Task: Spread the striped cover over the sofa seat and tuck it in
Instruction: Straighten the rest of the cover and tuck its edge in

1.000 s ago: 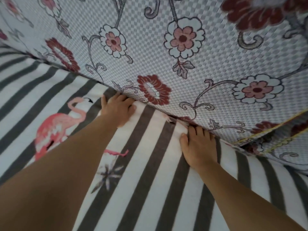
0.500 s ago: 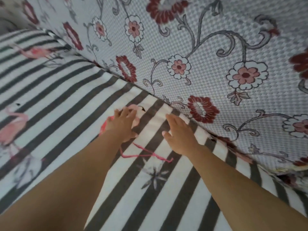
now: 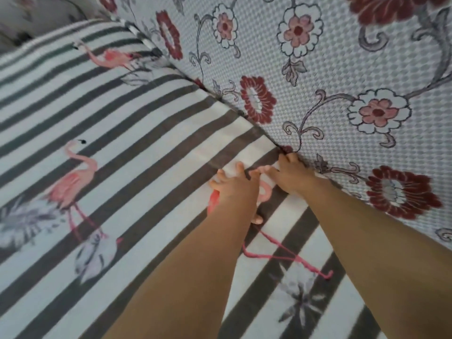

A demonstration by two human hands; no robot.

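Where the seat meets the floral backrest (image 3: 342,77), striped cover (image 3: 127,133) lying flat across the sofa seat, grey and white bands running diagonally up to the crease, pink flamingo prints scattered over it. Along that crease, cover edge tucked out of sight toward the upper left; nearer the hands, a shallow fold in the cloth just ahead of the fingertips. Left hand (image 3: 234,189) palm down on the cover, fingers fairly straight and spread a little, pressing the cloth flat, covering most of one flamingo print; no pinch or curl around anything visible. Right hand (image 3: 289,174) just beside it, at the crease itself, knuckles against the backrest, thumb stretched toward the left hand, fingertips bent down into the gap between seat and backrest; whether gripping cloth down there or only pushing, cannot tell, tips hidden. Both bare forearms reaching in from the bottom edge, nearly parallel, close together at the hands. At the far upper left, blurred, another floral-covered surface (image 3: 41,13) beyond the end of the cover.
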